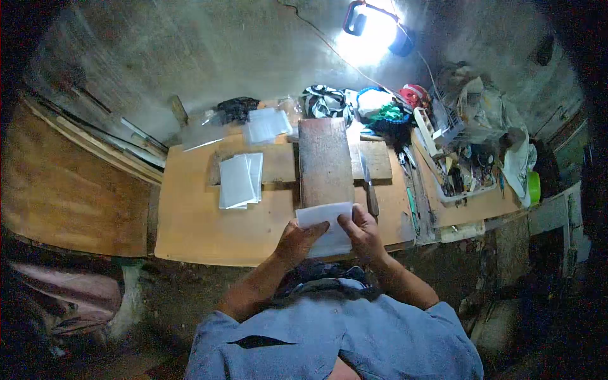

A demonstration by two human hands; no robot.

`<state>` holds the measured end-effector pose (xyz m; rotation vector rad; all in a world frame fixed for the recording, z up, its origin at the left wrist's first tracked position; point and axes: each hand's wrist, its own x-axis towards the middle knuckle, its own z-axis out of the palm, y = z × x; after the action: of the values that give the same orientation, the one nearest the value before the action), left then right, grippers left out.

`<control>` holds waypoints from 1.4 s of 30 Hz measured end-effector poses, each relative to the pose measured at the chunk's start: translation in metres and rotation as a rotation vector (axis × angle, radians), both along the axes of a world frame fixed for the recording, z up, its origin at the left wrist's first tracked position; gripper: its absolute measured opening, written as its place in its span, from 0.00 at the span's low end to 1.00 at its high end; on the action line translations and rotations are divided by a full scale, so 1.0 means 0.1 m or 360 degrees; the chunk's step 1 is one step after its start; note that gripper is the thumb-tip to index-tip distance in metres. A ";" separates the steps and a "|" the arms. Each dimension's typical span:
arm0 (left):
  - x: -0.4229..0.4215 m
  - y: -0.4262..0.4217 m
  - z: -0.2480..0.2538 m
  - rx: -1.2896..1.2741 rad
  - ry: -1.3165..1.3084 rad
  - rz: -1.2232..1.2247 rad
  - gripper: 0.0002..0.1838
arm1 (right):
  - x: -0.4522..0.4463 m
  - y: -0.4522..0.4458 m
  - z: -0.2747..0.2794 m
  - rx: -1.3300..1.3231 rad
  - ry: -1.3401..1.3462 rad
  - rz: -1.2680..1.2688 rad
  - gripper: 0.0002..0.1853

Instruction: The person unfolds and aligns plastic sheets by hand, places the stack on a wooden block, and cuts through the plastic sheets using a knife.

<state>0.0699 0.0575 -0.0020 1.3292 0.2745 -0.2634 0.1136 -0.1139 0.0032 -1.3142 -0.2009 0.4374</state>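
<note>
A whitish, translucent sheet or packet (325, 215) is held between both hands at the near end of an upright-running wooden board (325, 158). My left hand (301, 240) grips its left side, with the thumb lying on top. On the right side, my right hand (363, 233) pinches it, thumb on the upper face; the fingers beneath are hidden. Left of the board lie several similar pale sheets (237, 182), overlapping. To the board's right rests a knife (368, 185) with a dark handle toward me.
More clear sheets (265, 125) lie at the table's back left. A bright lamp (377, 31) hangs above. Cloths and bags (383, 107) line the back. At right stand a white tray of tools (470, 190), a green tool (411, 204) and a green container (534, 187).
</note>
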 end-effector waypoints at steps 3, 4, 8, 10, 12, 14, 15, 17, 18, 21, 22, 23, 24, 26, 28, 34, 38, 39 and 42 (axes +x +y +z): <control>-0.04 -0.01 -0.07 -0.0027 -0.0055 -0.0073 0.12 | 0.14 -0.07 -0.25 -0.0084 0.0001 -0.0013 0.06; -0.04 -0.01 -0.11 -0.0031 -0.0036 -0.0074 0.12 | 0.18 -0.08 -0.31 -0.0097 -0.0010 0.0006 0.06; -0.03 -0.01 -0.54 -0.0095 0.0041 -0.0056 0.11 | 0.26 -0.20 -0.37 -0.0289 0.0099 0.0082 0.07; -0.04 -0.03 -0.57 -0.0106 0.0101 -0.0035 0.11 | 0.28 -0.23 -0.47 -0.0323 0.0149 0.0093 0.07; -0.02 -0.05 -0.58 -0.0199 0.0092 -0.0025 0.12 | 0.31 -0.27 -0.59 -0.0356 0.0197 0.0102 0.08; 0.00 -0.03 -0.71 -0.0110 0.0166 -0.0057 0.12 | 0.35 -0.29 -0.72 -0.0279 0.0222 0.0121 0.07; 0.03 -0.03 -0.71 -0.0016 0.0218 -0.0089 0.12 | 0.37 -0.30 -0.72 -0.0282 0.0242 0.0119 0.07; 0.07 -0.04 -0.72 -0.0010 0.0268 -0.0088 0.11 | 0.43 -0.31 -0.70 -0.0307 0.0290 0.0160 0.07; 0.10 -0.05 -0.72 0.0001 0.0298 -0.0082 0.10 | 0.47 -0.32 -0.71 -0.0310 0.0308 0.0156 0.07; 0.19 -0.05 -0.97 -0.0040 0.0343 -0.0056 0.10 | 0.58 -0.33 -0.82 -0.0397 0.0346 0.0192 0.07; 0.22 -0.05 -1.00 -0.0043 0.0356 -0.0059 0.10 | 0.61 -0.33 -0.87 -0.0398 0.0360 0.0191 0.07; 0.27 -0.04 -1.04 0.0010 0.0392 -0.0065 0.12 | 0.65 -0.33 -0.92 -0.0422 0.0368 0.0193 0.07; 0.33 -0.03 -1.03 0.0062 0.0427 -0.0070 0.14 | 0.71 -0.33 -0.95 -0.0446 0.0375 0.0197 0.08; 0.47 -0.01 -1.03 0.0109 0.0453 -0.0068 0.13 | 0.82 -0.30 -1.04 -0.0547 0.0377 0.0213 0.08; 0.59 0.01 -1.03 0.0156 0.0477 -0.0063 0.13 | 0.94 -0.24 -1.16 -0.0563 0.0262 0.0094 0.09; 0.73 0.05 -1.24 0.0358 0.0142 0.0280 0.22 | 1.38 -0.12 -1.41 -0.0719 0.0142 0.0053 0.13; 0.65 -0.03 -1.13 0.0924 0.0170 0.0450 0.29 | 1.57 -0.05 -1.43 -0.0845 0.0176 0.0005 0.15; 0.63 -0.08 -1.06 0.1229 -0.0045 0.0480 0.29 | 1.61 -0.04 -1.46 -0.0951 0.0098 0.0018 0.15; 0.63 -0.20 -1.10 0.1706 -0.0405 0.0479 0.29 | 1.69 -0.01 -1.59 -0.1119 -0.0051 0.0033 0.16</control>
<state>0.1331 0.0379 -0.1120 2.3174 0.4174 0.3731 0.2826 -0.1152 -0.1562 -2.0096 -0.0859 0.5287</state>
